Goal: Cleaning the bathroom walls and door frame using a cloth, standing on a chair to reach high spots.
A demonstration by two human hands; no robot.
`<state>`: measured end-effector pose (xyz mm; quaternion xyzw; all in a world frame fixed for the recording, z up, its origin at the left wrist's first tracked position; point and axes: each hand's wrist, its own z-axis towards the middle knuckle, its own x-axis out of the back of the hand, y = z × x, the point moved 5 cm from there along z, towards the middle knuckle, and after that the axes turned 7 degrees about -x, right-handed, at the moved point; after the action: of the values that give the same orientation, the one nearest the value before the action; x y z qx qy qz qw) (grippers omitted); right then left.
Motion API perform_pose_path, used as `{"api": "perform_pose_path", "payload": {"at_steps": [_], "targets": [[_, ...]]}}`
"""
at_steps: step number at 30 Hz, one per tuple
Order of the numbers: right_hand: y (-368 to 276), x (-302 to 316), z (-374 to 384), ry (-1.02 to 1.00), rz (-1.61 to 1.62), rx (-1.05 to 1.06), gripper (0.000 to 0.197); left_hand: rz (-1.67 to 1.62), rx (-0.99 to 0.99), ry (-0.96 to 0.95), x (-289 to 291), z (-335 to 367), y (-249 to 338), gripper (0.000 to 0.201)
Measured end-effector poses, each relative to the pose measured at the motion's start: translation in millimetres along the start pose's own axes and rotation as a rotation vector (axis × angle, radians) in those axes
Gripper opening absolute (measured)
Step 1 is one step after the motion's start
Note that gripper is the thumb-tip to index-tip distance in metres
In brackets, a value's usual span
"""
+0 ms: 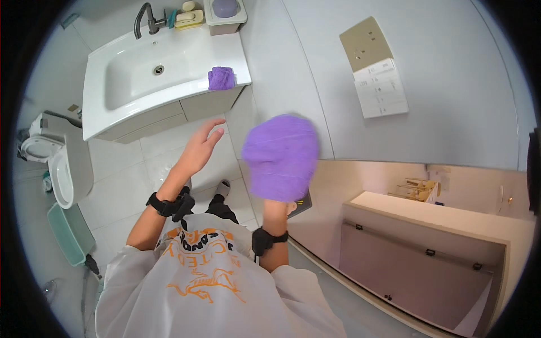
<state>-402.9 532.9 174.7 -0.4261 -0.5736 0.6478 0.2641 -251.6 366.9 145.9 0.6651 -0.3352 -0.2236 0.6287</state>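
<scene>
A fluffy purple cleaning mitt or cloth (282, 155) covers my right hand (275, 209) down to the wrist. It is raised in front of the grey wall, slightly blurred, and the fingers under it are hidden. My left hand (198, 151) is held in the air below the vanity front, with nothing in it and its thumb and fingers apart. Nearest to it on the vanity is a folded purple cloth (221, 78), lying on the right front corner of the white washbasin (129, 98).
A dark faucet (144, 19), soap on a yellow dish (189, 18) and a purple item in a white container (224, 8) stand behind the basin. A toilet (67, 174) and green bin (70, 234) are at left. A switch plate (366, 44) and a mirror (394, 253) are at right.
</scene>
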Motion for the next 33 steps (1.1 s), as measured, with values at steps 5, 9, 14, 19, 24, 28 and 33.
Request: {"api": "perform_pose_path", "payload": {"at_steps": [5,9,14,19,24,28,33], "targets": [[-90.6,36.8,22.5,0.246,-0.376,0.449,0.06,-0.142,-0.4,-0.194,-73.2,-22.3,83.5,0.06],[-143.6,51.9,23.6,0.397,-0.593,0.719,0.06,-0.206,-0.74,-0.191,-104.0,-33.1,167.2,0.065],[-171.7,65.1,6.0,0.562,-0.688,0.94,0.06,-0.22,-0.796,-0.33,-112.0,-22.1,174.7,0.057],[-176.2,77.5,-31.4,0.762,-0.75,1.101,0.061,0.241,-1.006,-0.671,-165.7,-27.6,154.8,0.058],[-154.9,58.4,-66.9,0.967,-0.812,1.264,0.061,0.074,-0.87,-0.856,-182.6,-13.7,127.7,0.056],[-109.4,24.5,-57.1,1.079,-0.972,1.288,0.061,-0.068,-0.746,-0.993,-135.4,10.6,89.9,0.056],[-23.2,22.9,54.6,1.085,-1.377,0.952,0.061,-0.001,-0.251,-0.828,-13.3,60.9,-33.7,0.045]]}}
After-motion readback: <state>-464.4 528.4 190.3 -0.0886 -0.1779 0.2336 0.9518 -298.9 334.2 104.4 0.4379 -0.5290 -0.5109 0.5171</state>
